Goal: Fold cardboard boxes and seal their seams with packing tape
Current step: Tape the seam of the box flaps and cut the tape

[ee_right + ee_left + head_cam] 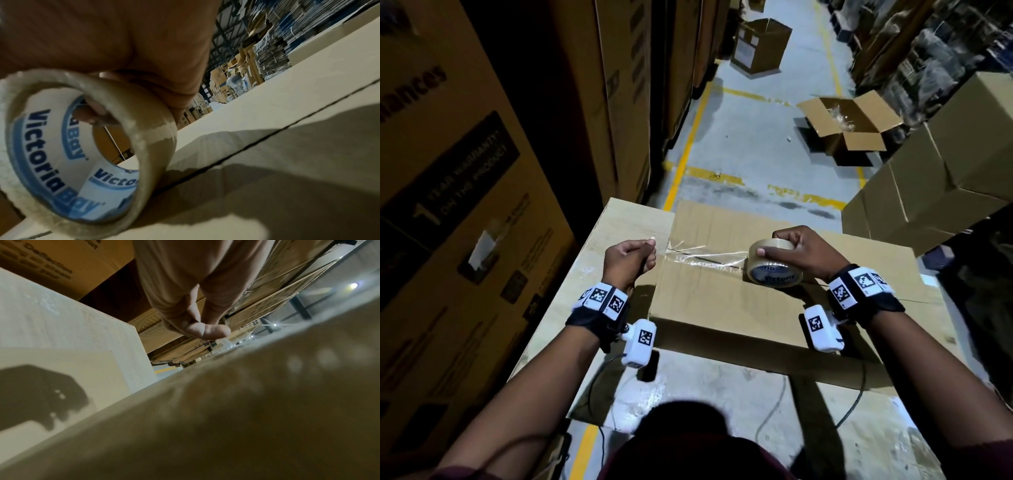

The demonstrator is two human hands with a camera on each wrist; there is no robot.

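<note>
On the table (619, 219), the folded cardboard box (722, 301) lies flat, seam up. Right hand (804, 251) grip clamped on the tape roll (772, 262), roll standing on the seam (267, 139). Left hand (628, 255) grip pinching the free tape end (654, 241) off the box's left edge. Clear strip (705, 257) runs between them, wrinkled, above the seam.

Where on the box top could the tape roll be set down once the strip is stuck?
Bare cardboard box top lies nearer the person than the seam, between the wrists, and beyond the right hand. Crowded: the seam line, where the strip spans from left hand to tape roll.
</note>
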